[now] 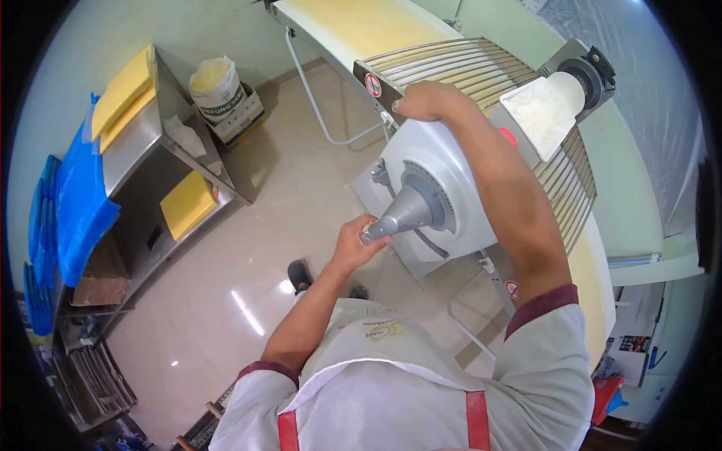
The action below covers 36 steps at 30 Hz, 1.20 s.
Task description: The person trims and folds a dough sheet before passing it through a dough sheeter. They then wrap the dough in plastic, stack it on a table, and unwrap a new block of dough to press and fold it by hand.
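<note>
Your left hand (355,244) has its fingers curled closed around the tip of the grey lever (402,214), which juts from the machine housing (470,180) before you. Your right hand (426,101) rests bent at the housing's far edge, its exact finger opening unclear.

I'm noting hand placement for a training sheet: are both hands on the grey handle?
No, only the left hand grips the grey handle, while the right hand is up at the far edge of the white housing.
</note>
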### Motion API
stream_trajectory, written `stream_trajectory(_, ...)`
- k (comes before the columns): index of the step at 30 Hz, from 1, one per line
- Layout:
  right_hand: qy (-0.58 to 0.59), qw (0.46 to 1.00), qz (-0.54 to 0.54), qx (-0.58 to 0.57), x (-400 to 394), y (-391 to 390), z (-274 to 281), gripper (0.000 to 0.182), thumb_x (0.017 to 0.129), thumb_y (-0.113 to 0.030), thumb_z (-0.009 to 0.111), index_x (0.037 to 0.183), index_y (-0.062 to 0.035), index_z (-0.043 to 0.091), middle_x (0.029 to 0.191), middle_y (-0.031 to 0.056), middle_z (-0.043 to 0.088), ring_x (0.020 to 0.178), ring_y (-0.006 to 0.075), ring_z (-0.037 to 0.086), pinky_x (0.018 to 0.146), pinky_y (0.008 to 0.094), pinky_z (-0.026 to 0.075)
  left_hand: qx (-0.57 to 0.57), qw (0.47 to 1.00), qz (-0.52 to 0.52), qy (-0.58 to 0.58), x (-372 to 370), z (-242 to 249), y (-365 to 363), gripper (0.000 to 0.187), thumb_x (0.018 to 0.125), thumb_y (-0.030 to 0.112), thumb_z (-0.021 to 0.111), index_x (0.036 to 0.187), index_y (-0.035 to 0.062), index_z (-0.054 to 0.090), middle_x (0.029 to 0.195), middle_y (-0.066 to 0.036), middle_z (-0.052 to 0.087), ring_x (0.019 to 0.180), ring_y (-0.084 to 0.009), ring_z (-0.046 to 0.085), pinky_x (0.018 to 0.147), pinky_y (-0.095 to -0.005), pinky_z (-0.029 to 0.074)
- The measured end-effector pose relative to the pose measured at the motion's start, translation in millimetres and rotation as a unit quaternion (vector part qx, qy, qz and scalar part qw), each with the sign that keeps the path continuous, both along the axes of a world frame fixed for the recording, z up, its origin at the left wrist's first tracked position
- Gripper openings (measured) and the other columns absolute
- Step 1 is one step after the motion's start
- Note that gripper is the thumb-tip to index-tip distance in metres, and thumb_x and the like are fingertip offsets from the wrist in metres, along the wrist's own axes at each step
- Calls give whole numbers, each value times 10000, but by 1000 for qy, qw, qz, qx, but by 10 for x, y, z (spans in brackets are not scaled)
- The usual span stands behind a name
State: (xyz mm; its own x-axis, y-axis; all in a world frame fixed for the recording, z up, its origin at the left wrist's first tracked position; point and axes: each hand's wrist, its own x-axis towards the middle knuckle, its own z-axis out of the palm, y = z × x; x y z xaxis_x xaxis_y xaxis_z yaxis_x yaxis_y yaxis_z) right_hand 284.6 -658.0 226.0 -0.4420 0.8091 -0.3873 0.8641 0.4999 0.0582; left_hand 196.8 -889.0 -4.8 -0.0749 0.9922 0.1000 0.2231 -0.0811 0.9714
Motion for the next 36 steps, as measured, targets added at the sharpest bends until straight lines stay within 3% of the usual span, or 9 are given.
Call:
stream_trajectory(2,26,999,17,10,32,-47,8,511,850,-399,459,1082,2,676,1149,234,634,1061,374,614,913,458,459,-62,995,-66,-29,-153,-224,-39,496,733,307,821,1082,22,613,933,-146,687,883,-232,671,797,-348,501)
stream_trajectory(4,55,998,8,22,65,-31,-21,481,851,-387,487,1023,12,694,1062,251,659,979,390,640,864,469,484,6,996,-68,62,-385,-238,-132,537,758,324,802,1150,24,591,1013,-155,676,973,-233,653,882,-358,487)
stream_trajectory(6,67,998,-3,5,68,-97,61,471,855,-390,496,999,11,697,1015,244,669,955,385,647,854,472,489,-88,992,-91,13,-785,-585,-224,563,780,336,788,1184,8,574,1066,-157,665,1030,-236,636,944,-364,469)
stream_trajectory(9,70,997,-14,25,111,-123,31,451,864,-396,509,959,2,698,929,231,675,908,380,654,824,476,496,-163,978,-13,-132,-1602,-1345,-421,380,851,202,740,1127,-11,590,999,-114,661,967,-183,632,845,-303,515)
stream_trajectory(12,79,996,-33,21,97,-136,24,418,880,-389,521,962,-17,691,898,203,671,907,367,646,815,471,491,-193,977,85,17,-2441,-1251,-410,265,865,135,708,1059,-15,608,940,-99,667,871,-172,645,781,-291,529)
stream_trajectory(19,158,975,-116,100,-34,-256,66,295,873,-274,585,1032,-39,667,1069,164,654,1045,346,600,907,443,456,-194,965,68,164,-4278,-1084,536,236,878,146,664,1032,-27,619,883,-120,678,814,-178,656,767,-299,527)
stream_trajectory(26,143,792,-331,492,-575,-683,-174,265,807,-133,644,1059,-49,647,1122,126,657,1084,329,591,980,427,397,-190,969,-54,148,-4879,-938,2076,237,888,155,660,1036,-24,610,906,-100,675,826,-158,646,751,-287,525)
stream_trajectory(31,59,592,-461,659,-758,-445,-603,271,800,-109,634,1065,-52,647,1170,116,655,1098,304,595,987,406,379,-158,962,-153,162,-4631,-840,3418,225,898,165,656,1021,-20,624,896,-86,671,814,-143,642,763,-277,526)
stream_trajectory(36,53,458,-512,725,-751,-209,-714,192,816,-16,653,1006,-16,678,1083,133,686,1014,279,644,938,373,455,-77,973,-170,133,-4538,-628,4832,182,899,142,647,1000,-9,637,901,-68,653,838,-144,617,790,-283,497)
